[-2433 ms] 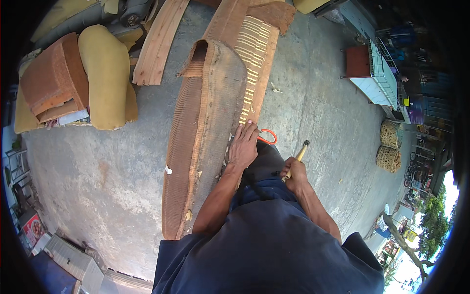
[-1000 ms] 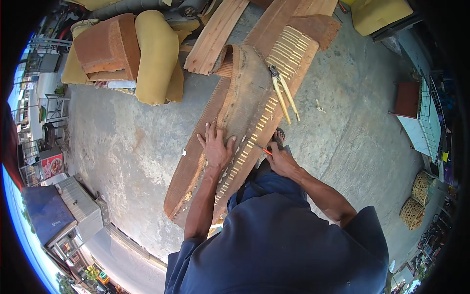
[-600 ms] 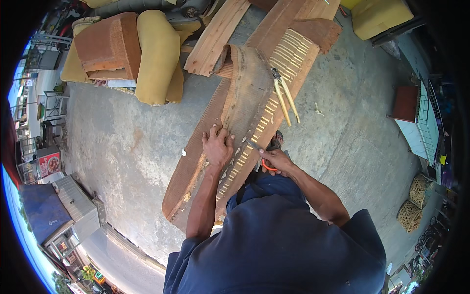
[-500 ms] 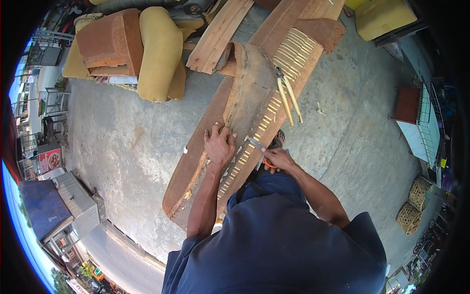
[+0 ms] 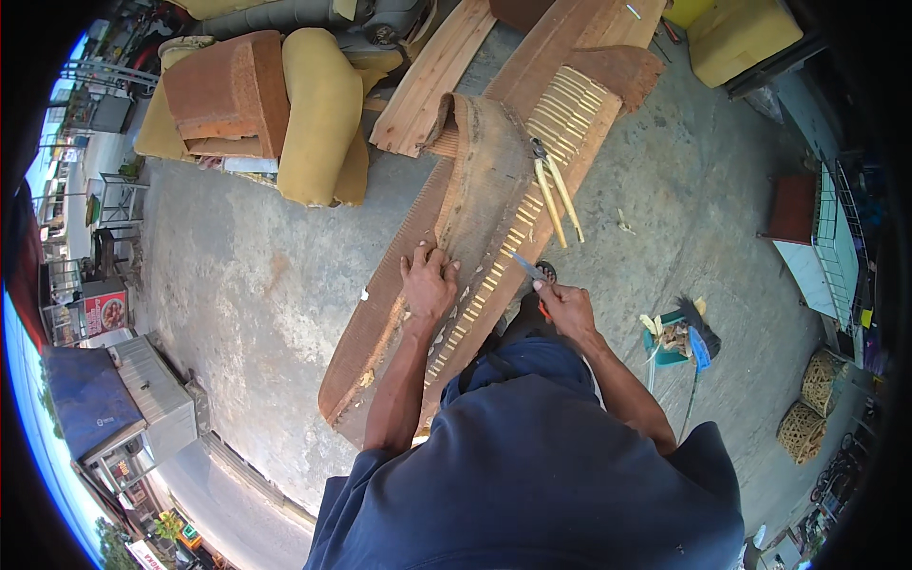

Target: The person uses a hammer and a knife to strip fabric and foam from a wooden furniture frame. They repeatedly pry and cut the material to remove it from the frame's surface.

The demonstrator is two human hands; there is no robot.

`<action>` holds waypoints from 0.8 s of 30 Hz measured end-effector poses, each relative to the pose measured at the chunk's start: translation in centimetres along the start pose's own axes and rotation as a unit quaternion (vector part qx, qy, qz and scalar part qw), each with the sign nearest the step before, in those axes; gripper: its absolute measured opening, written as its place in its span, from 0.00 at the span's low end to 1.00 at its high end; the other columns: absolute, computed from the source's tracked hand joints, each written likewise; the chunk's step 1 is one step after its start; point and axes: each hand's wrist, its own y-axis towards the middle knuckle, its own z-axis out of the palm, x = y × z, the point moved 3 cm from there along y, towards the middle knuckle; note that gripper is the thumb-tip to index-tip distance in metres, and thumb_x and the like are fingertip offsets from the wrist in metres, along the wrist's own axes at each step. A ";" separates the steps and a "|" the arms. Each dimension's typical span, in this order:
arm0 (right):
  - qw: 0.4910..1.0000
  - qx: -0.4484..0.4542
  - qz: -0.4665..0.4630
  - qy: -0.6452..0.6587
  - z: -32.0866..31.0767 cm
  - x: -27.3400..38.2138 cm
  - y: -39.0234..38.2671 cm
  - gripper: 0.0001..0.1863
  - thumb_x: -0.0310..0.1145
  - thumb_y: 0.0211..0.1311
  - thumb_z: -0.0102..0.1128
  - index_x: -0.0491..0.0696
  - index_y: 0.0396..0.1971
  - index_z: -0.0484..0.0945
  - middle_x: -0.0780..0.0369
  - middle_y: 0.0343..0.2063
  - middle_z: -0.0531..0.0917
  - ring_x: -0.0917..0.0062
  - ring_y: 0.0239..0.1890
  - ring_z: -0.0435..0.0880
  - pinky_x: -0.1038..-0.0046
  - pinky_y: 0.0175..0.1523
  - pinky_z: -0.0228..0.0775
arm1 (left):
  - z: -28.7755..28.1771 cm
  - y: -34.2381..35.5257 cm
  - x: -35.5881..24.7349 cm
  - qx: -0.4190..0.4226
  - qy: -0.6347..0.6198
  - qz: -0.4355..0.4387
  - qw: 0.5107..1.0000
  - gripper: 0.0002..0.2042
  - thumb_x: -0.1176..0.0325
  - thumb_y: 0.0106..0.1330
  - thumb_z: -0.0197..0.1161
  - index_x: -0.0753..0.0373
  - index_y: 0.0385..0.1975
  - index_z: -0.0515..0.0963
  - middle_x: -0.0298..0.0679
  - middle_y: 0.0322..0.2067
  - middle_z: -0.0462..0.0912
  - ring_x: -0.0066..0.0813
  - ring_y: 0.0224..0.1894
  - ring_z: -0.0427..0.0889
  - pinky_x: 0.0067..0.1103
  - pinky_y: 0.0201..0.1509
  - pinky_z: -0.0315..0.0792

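Observation:
A long wooden board (image 5: 518, 249) runs diagonally before me, with a row of short pale strips along it and brown woven fabric (image 5: 489, 180) folded over its left part. My left hand (image 5: 429, 282) lies on the fabric, fingers spread and slightly bent, holding nothing. My right hand (image 5: 570, 312) is closed around orange-handled scissors (image 5: 528, 266). The blades point up and left, with their tip by the row of strips. Pincers with yellow handles (image 5: 552, 190) rest farther up on the board, the handle ends reaching past its right edge.
Yellow foam and brown padded pieces (image 5: 323, 114) are piled at the far left, near a wooden plank (image 5: 432, 76). To my right, a green dustpan (image 5: 673, 356) with scraps stands by a black broom (image 5: 698, 318). Woven baskets (image 5: 803, 432) sit at the far right.
My right hand has moved slightly right and up, drawing the scissors off the folded fabric's edge. My left hand stays in place. The dustpan and broom have come into view at right.

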 end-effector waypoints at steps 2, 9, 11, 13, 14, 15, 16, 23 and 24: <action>0.999 -0.035 -0.004 0.042 -0.7 0.9 0.0 0.26 0.53 0.73 0.57 0.41 0.32 0.84 0.51 0.19 0.83 0.59 0.26 0.87 0.61 0.38 0.77 | 0.5 -0.3 -0.6 0.005 -0.018 -0.008 1.000 0.11 0.62 0.66 0.68 0.59 0.43 0.80 0.49 0.60 0.73 0.52 0.71 0.67 0.60 0.74 0.54; 0.896 -0.315 -0.232 -0.212 -2.5 4.4 5.7 0.25 0.42 0.67 0.64 0.46 0.59 0.72 0.49 0.41 0.81 0.52 0.53 0.83 0.55 0.52 0.76 | -0.8 -1.1 -4.1 -0.021 -0.023 0.127 0.991 0.13 0.62 0.62 0.70 0.48 0.46 0.84 0.47 0.68 0.66 0.53 0.77 0.56 0.66 0.75 0.44; 0.874 -0.362 -0.148 -0.288 -3.6 6.2 6.3 0.31 0.41 0.63 0.67 0.46 0.63 0.68 0.46 0.46 0.78 0.46 0.59 0.79 0.52 0.56 0.74 | 0.3 -1.0 -3.0 -0.002 -0.024 0.122 0.992 0.10 0.62 0.62 0.70 0.49 0.43 0.85 0.44 0.66 0.69 0.51 0.77 0.57 0.66 0.75 0.43; 0.930 -0.270 -0.121 -0.219 -3.8 3.9 9.8 0.34 0.41 0.61 0.66 0.47 0.65 0.65 0.43 0.50 0.77 0.43 0.57 0.79 0.51 0.58 0.74 | 1.3 -0.7 -2.6 0.017 -0.034 0.119 0.992 0.08 0.63 0.62 0.70 0.50 0.40 0.86 0.42 0.65 0.71 0.50 0.76 0.58 0.65 0.75 0.43; 0.950 -0.229 -0.106 -0.181 -5.0 2.9 11.4 0.36 0.41 0.60 0.66 0.47 0.65 0.63 0.41 0.51 0.76 0.41 0.56 0.79 0.51 0.58 0.74 | 1.5 -0.1 -2.9 0.025 -0.043 0.118 0.992 0.07 0.63 0.62 0.70 0.50 0.40 0.87 0.41 0.64 0.73 0.49 0.76 0.59 0.64 0.76 0.43; 0.952 -0.206 -0.083 -0.209 -6.1 2.6 12.4 0.35 0.41 0.60 0.66 0.47 0.65 0.64 0.40 0.51 0.77 0.42 0.55 0.80 0.51 0.59 0.75 | 1.7 -0.1 -2.8 0.036 -0.050 0.110 0.992 0.07 0.63 0.62 0.70 0.50 0.39 0.87 0.40 0.63 0.74 0.49 0.75 0.59 0.64 0.76 0.43; 0.953 -0.182 -0.057 -0.236 -7.1 2.3 13.2 0.35 0.41 0.60 0.65 0.47 0.65 0.64 0.40 0.50 0.77 0.42 0.55 0.81 0.51 0.60 0.75 | 1.3 0.0 -3.1 0.049 -0.070 0.115 0.990 0.08 0.63 0.63 0.70 0.50 0.40 0.87 0.41 0.63 0.73 0.49 0.75 0.60 0.62 0.76 0.45; 0.985 -0.140 0.004 -0.104 -7.9 8.3 3.1 0.29 0.42 0.61 0.64 0.42 0.58 0.70 0.41 0.45 0.81 0.45 0.49 0.84 0.52 0.55 0.77 | -0.8 -0.1 1.5 -0.071 -0.126 -0.007 0.989 0.22 0.57 0.61 0.73 0.60 0.51 0.82 0.50 0.64 0.71 0.50 0.71 0.65 0.48 0.72 0.56; 0.988 -0.088 -0.019 -0.126 -7.0 7.2 1.9 0.27 0.41 0.63 0.63 0.42 0.57 0.71 0.44 0.42 0.82 0.50 0.47 0.85 0.55 0.50 0.78 | -0.8 -0.1 1.6 -0.054 -0.123 -0.037 0.990 0.23 0.56 0.61 0.73 0.62 0.52 0.81 0.51 0.65 0.70 0.50 0.70 0.65 0.46 0.70 0.58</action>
